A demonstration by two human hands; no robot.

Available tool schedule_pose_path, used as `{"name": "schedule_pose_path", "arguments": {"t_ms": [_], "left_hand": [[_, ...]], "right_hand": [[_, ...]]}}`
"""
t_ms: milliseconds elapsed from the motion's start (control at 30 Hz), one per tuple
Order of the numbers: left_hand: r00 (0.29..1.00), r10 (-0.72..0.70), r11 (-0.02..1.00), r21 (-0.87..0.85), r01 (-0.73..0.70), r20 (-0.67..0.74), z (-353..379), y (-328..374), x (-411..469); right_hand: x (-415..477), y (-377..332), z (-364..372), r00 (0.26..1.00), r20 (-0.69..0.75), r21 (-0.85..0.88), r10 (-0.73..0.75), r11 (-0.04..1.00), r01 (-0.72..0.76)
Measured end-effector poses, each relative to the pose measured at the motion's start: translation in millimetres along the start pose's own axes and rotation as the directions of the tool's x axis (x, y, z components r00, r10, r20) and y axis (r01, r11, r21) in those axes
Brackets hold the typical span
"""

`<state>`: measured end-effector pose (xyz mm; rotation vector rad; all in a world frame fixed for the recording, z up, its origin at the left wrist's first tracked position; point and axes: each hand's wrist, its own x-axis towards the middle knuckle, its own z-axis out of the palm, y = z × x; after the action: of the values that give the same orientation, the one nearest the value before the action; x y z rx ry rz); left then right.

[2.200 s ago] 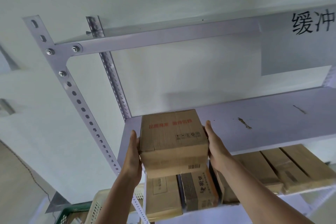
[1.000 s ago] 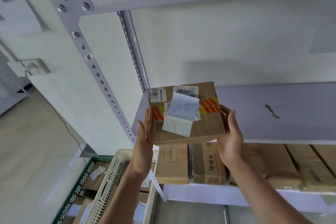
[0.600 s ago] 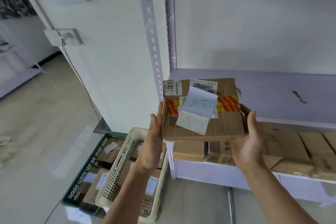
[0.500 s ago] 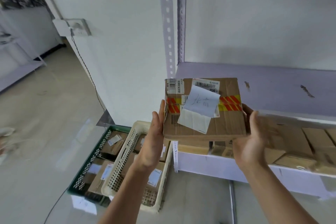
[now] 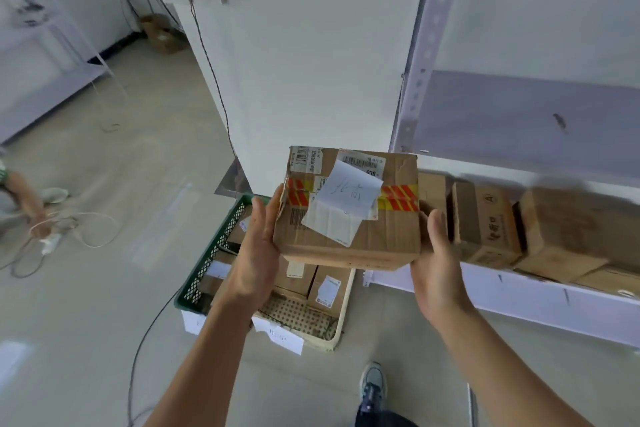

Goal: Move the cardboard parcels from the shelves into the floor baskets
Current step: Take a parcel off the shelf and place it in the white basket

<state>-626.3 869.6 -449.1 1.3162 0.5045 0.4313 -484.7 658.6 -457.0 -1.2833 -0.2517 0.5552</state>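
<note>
I have the brown cardboard parcel [image 5: 349, 218], the one with red-and-yellow tape and a white paper note on top, clamped between both hands in the air. It is clear of the pale lilac metal shelf [image 5: 519, 104] and above the two baskets on the floor [image 5: 104, 288]. My left hand [image 5: 258, 246] lies flat against the parcel's left side, fingers straight, pressing inward. My right hand [image 5: 438, 260] presses the right side with the thumb up. Its fingers are hidden behind the box, so I cannot tell whether they curl under it. The cream perforated plastic basket [image 5: 341, 315] sits almost directly beneath, with parcels at its far end and what looks like bare mesh at the near end. The green plastic lattice basket [image 5: 204, 263] stands just beside it on the left and also holds parcels. I judge the step in hand to be the lowering. To do it well I would keep even pressure from both palms so the box stays level. I would bend down rather than drop it, and aim for the open near end of the cream basket so it lands flat, not on other boxes' corners. The cardboard boxes [image 5: 485, 218] on the lower shelf sit close to my right wrist, so I would bring the parcel towards me before descending. A dark cable [image 5: 145, 340] runs along the floor near the green basket; I would mind my footing.
</note>
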Motion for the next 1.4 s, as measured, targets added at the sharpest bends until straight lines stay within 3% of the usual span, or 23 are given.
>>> {"name": "schedule_pose_path", "arguments": {"t_ms": [200,367,567,767,1033,1300,1400], "left_hand": [[0.98,-0.195,0.981,-0.002,0.195,-0.038,-55,-38,40],[0.929,-0.349,0.933,0.052,0.357,-0.127,-97,-98,90],[0.783,-0.599,0.777,0.113,0.619,-0.167,-133,-165,142],[0.674,-0.686,0.685,0.069,0.726,-0.274,-162,-236,203],[0.701,-0.682,0.671,0.203,0.713,-0.208,-213,-374,321],[0.741,-0.666,0.64,0.444,0.627,-0.087,-242,-460,436],[0.784,-0.61,0.662,0.473,0.582,-0.11,-246,-482,465]], "right_hand": [[41,64,31,0.97,0.053,-0.046,0.239,0.97,-0.237],[82,134,38,0.893,0.048,-0.097,0.448,0.892,-0.442],[135,209,44,0.738,-0.023,-0.084,0.675,0.734,-0.674],[187,285,52,0.688,-0.101,-0.051,0.718,0.687,-0.725],[281,438,60,0.696,-0.273,0.054,0.664,0.733,-0.678],[347,554,75,0.648,-0.401,0.198,0.647,0.752,-0.629],[373,577,76,0.651,-0.414,0.195,0.636,0.761,-0.618]]}}
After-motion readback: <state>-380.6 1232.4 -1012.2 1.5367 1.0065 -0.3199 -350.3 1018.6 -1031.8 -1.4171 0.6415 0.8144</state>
